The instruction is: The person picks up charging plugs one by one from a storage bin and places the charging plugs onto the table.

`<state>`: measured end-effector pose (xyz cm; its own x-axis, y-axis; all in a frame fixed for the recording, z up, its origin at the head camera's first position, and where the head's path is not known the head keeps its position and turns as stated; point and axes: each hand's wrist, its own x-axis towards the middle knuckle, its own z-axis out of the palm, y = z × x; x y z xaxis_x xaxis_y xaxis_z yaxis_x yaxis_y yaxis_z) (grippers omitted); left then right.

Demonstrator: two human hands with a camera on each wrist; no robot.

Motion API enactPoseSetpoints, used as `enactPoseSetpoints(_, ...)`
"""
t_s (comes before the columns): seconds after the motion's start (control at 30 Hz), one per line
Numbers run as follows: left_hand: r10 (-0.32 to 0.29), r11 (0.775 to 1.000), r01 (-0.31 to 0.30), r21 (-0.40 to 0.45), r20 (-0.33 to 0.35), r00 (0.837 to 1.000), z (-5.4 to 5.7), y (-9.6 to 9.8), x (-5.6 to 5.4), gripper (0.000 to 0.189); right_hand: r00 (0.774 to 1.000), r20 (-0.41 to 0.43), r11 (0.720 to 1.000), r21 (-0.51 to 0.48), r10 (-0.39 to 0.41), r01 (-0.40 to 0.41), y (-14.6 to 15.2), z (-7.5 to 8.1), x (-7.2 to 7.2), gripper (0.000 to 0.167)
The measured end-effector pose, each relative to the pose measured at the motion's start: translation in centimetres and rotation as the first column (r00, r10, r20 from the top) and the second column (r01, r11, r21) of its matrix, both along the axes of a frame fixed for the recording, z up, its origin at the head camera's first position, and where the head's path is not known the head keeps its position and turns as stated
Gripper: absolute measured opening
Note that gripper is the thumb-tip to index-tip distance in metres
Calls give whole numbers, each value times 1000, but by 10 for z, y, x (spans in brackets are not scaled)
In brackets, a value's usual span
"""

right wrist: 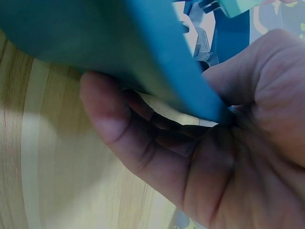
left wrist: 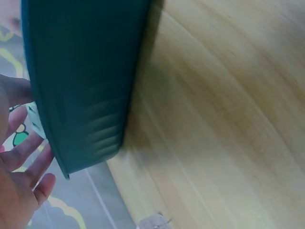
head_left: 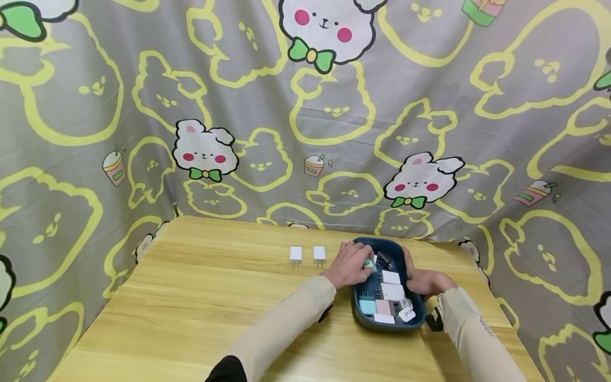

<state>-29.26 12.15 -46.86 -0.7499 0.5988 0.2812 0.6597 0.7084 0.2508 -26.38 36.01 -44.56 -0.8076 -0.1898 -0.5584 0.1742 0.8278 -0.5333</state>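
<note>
My left hand (head_left: 350,265) reaches over the left rim of a dark blue plastic basket (head_left: 359,317) and pinches a light green charger plug (head_left: 368,264). In the right wrist view that green charger (right wrist: 238,5) shows its metal prongs above the basket. My right hand (head_left: 425,280) grips the basket's right rim, thumb inside and fingers curled under the outer wall (right wrist: 157,57). Inside the basket lie white chargers (head_left: 392,292), a light blue charger (head_left: 367,306), a pink charger (head_left: 383,307) and a black item (head_left: 384,260).
Two white chargers (head_left: 296,254) stand side by side on the wooden table (head_left: 215,297), left of the basket, prongs toward me. A patterned grey curtain (head_left: 267,106) hangs behind the table and along both sides.
</note>
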Motion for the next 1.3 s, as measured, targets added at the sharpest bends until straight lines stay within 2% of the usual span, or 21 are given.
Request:
enactPoseSetpoints(0.2, -35, 995, 27, 94, 91, 995, 9, -1, 4, 26, 1000, -9, 1000, 17, 5, -4, 1, -2, -1, 101)
enactPoseSetpoints(0.33, -64, 988, 47, 145, 119, 991, 13, -3, 4, 28, 1000, -14, 1000, 15, 8, -8, 1, -2, -2, 101)
enactPoseSetpoints(0.8, -119, 976, 100, 194, 85, 989, 19, -14, 8, 29, 1000, -14, 1000, 5, -4, 4, 1, -3, -1, 104)
enactPoseSetpoints(0.97, -142, 966, 117, 230, 95, 985, 22, -16, 12, 28, 1000, -1, 1000, -1, -15, 15, 3, -6, 0, 104)
enactPoseSetpoints(1.1, -147, 955, 108, 275, 125, 981, 26, -18, 15, 25, 1000, 2, 1000, -10, -16, 16, 4, -6, 0, 103)
enactPoseSetpoints(1.3, -148, 929, 60, 366, 218, 965, 32, -22, 17, 23, 1000, -1, 1000, -19, -11, 11, 4, -6, -1, 103)
